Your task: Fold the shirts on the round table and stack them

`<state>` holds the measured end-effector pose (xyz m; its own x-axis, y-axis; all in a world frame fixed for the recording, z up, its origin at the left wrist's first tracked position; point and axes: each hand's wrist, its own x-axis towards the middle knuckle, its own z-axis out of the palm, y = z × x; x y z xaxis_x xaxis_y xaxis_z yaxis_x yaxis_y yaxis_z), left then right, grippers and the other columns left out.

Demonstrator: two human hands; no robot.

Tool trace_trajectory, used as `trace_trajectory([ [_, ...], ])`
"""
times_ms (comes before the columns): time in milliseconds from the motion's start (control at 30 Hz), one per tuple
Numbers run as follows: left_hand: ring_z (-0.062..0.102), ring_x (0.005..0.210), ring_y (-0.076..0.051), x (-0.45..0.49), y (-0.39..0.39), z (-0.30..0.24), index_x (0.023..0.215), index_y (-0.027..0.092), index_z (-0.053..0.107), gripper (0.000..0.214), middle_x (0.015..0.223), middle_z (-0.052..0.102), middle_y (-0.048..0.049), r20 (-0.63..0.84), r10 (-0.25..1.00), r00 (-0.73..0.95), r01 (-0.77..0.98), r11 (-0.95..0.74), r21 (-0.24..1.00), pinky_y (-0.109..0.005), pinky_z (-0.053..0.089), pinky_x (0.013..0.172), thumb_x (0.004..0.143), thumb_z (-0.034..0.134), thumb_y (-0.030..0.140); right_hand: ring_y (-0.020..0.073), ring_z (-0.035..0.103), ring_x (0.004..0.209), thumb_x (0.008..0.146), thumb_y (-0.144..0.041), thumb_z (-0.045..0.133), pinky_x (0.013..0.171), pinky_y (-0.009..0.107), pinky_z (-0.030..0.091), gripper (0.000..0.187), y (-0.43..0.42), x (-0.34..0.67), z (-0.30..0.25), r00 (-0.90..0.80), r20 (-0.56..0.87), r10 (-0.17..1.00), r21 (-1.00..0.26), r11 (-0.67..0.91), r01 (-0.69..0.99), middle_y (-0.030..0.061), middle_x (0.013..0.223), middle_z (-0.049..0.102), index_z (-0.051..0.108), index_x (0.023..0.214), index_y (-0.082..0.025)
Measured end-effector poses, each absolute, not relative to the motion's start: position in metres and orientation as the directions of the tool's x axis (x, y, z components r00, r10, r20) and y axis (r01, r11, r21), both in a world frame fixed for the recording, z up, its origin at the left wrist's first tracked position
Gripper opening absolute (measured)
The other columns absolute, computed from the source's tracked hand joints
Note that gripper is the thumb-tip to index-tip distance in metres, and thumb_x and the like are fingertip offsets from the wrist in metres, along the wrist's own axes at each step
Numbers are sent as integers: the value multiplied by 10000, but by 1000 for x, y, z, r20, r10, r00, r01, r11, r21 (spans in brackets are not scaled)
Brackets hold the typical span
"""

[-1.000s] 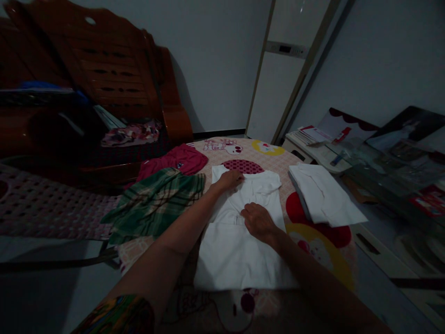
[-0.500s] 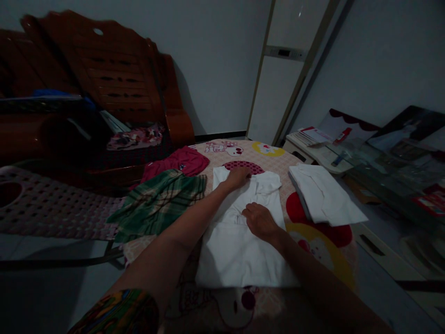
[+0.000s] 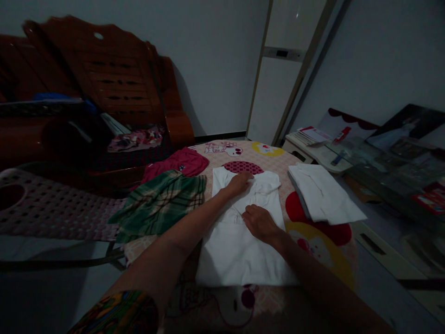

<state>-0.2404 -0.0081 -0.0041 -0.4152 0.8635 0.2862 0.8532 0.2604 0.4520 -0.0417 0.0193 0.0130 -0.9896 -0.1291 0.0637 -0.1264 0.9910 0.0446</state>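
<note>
A white shirt (image 3: 239, 255) lies on the patterned tablecloth right in front of me, its lower part folded up over itself. My left hand (image 3: 239, 183) is at the collar end, fingers bent and closed on the cloth near the front opening. Closer to me, my right hand (image 3: 260, 223) pinches the shirt's fabric just above the fold edge, where the cloth is wrinkled. The fingertips of both hands are partly hidden.
Green plaid clothing (image 3: 163, 204) and a pink-red garment (image 3: 179, 162) lie at the table's left. On the right is a folded white garment (image 3: 325, 192). A woven chair (image 3: 69, 206), a wooden bench (image 3: 114, 74) and a glass-topped cabinet (image 3: 365, 157) stand around the round table (image 3: 271, 162).
My left hand has moved slightly toward me and to the right along the shirt front. The right hand has barely shifted, and the shirt lies nearly the same.
</note>
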Motion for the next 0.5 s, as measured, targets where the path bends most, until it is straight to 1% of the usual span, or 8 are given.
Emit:
trace_trajectory([
  [67,630,1135,-233,-239,-7,-2,1205,165,658,406,1244,675,-122,244,869,-429,855,304,421,-345,493,992,825,545,80,205,568,891,986,-144,435,781,309,423,262,19,-43,13,-992,50,-120,53,992,-117,100,934,647,690,926,-147],
  [100,637,1118,-235,-238,-6,-1,1188,161,666,381,1225,683,-124,222,871,-438,852,324,411,-340,497,978,835,542,88,206,569,893,986,-142,435,782,310,425,262,18,-43,13,-992,46,-117,56,992,-114,101,936,648,691,931,-145],
  [233,668,998,-250,-236,0,6,1011,142,714,250,1052,728,-126,176,879,-444,849,350,396,-335,514,880,838,538,96,207,573,904,990,-141,425,790,311,427,270,17,-44,13,-991,59,-122,59,991,-118,103,949,651,690,935,-139],
  [300,669,974,-251,-236,2,9,972,137,714,227,1015,731,-124,188,883,-431,854,331,401,-334,509,867,831,542,91,208,575,909,996,-146,413,787,312,427,283,17,-43,13,-991,61,-122,59,991,-119,101,944,650,687,924,-141],
  [500,657,952,-227,-233,-1,2,972,142,687,243,1000,720,-113,270,861,-431,838,272,472,-331,504,871,816,519,62,205,567,917,994,-150,419,787,308,425,272,19,-42,12,-990,72,-125,54,991,-122,98,947,642,683,932,-147],
])
